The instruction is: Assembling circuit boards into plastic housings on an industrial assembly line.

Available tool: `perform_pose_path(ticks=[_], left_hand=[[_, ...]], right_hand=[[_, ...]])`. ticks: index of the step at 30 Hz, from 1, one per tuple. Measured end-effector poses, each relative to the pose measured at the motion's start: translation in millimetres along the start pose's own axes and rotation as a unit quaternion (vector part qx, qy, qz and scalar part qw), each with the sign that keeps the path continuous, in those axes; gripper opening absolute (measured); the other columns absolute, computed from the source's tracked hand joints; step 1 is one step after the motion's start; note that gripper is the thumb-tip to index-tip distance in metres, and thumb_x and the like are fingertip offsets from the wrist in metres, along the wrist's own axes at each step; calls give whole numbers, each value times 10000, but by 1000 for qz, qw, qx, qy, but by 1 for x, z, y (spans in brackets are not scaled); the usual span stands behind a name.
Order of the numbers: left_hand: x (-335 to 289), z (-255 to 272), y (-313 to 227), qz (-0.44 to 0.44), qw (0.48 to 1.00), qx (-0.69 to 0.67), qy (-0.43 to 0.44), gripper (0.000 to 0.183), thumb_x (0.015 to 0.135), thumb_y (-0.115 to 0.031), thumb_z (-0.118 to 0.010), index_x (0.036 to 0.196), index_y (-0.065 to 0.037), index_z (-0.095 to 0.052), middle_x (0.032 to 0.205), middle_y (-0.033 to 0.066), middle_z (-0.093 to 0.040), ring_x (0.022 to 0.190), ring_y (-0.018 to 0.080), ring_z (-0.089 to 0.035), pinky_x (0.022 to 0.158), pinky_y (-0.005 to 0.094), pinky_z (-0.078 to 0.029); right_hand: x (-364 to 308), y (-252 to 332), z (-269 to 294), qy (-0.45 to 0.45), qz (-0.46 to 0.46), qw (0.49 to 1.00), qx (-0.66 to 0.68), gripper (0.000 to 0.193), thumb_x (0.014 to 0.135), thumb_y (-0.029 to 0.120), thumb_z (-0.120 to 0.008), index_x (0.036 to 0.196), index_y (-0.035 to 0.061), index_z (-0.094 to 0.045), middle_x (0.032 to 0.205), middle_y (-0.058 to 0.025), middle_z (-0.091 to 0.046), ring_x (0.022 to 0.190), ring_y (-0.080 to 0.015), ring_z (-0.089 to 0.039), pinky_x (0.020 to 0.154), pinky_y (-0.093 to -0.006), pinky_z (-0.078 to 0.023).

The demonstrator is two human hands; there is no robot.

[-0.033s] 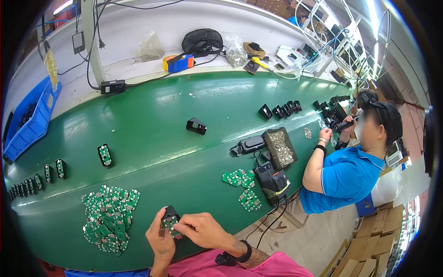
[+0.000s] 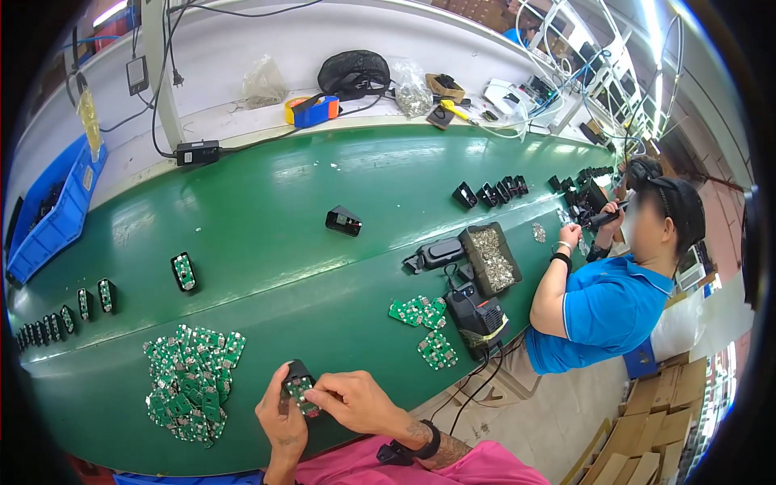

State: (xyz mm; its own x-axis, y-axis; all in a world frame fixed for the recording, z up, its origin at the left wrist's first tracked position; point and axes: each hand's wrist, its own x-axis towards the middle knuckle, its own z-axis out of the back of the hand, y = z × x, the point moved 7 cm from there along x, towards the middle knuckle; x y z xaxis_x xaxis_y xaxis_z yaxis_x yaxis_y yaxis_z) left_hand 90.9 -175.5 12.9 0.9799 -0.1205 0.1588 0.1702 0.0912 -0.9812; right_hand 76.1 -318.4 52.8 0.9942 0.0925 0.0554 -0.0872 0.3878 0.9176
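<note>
Near the front edge of the table, my left hand (image 2: 280, 419) is wrapped round a small black plastic housing (image 2: 298, 370). A green circuit board (image 2: 297, 388) lies in the open side of that housing, with a reddish part at its lower end. My right hand (image 2: 356, 402) is closed at the board's right edge, its thumb and fingers on it; part of the board is hidden beneath them. To the left of my hands lies a heap of loose green circuit boards (image 2: 190, 380). A smaller group of boards (image 2: 419, 311) is to the right.
A row of black housings with boards (image 2: 105, 295) runs along the left. One housing (image 2: 344, 221) lies mid-table. At right are a black charger (image 2: 477, 315), a box of small metal parts (image 2: 515, 277) and a co-worker in blue (image 2: 610, 311). A blue bin (image 2: 56, 210) stands far left.
</note>
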Motion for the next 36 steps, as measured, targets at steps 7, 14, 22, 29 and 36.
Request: perform_pose_path(ticks=[7, 14, 22, 29, 36], left_hand=[[1, -8, 2, 62, 984, -158, 47, 439, 880, 87, -547, 1318, 61, -525, 1102, 142, -652, 901, 179, -677, 768, 274, -578], [2, -10, 5, 104, 985, -132, 33, 332, 947, -36, -560, 1272, 16, -518, 1077, 151, -632, 780, 166, -674, 527, 226, -570], [1, -12, 12, 97, 990, -97, 35, 238, 997, -105, -527, 1218, -18, -515, 905, 97, -640, 607, 109, -617, 440, 195, -478], [-8, -8, 9, 73, 992, -101, 5, 227, 996, -95, -528, 1210, -21, -522, 911, 99, -645, 624, 98, -613, 450, 194, -471], [-4, -6, 9, 54, 996, -53, -39, 209, 953, -75, -595, 1147, -5, -632, 1010, 145, -714, 815, 168, -700, 662, 289, -575]], right_hand=[[-3, -13, 10, -68, -26, 997, -12, 232, 931, 210, -647, 806, 14, -643, 645, -116, -597, 551, -264, -578, 517, -365, -442], [-4, -24, 1, -87, -12, 992, -93, 225, 919, 233, -661, 832, 27, -639, 635, -108, -602, 564, -271, -611, 515, -366, -463], [-5, -14, -11, -79, 11, 997, -3, 441, 975, 125, -548, 1406, 60, -476, 1107, -226, -645, 879, -381, -663, 749, -402, -545], [-8, -17, -21, -81, 46, 995, 18, 423, 968, 113, -541, 1383, 52, -481, 1116, -218, -632, 902, -397, -642, 757, -428, -534], [-2, -16, -17, -120, 27, 992, -35, 351, 933, 32, -536, 1281, 14, -572, 1048, -196, -678, 850, -318, -693, 741, -373, -554]])
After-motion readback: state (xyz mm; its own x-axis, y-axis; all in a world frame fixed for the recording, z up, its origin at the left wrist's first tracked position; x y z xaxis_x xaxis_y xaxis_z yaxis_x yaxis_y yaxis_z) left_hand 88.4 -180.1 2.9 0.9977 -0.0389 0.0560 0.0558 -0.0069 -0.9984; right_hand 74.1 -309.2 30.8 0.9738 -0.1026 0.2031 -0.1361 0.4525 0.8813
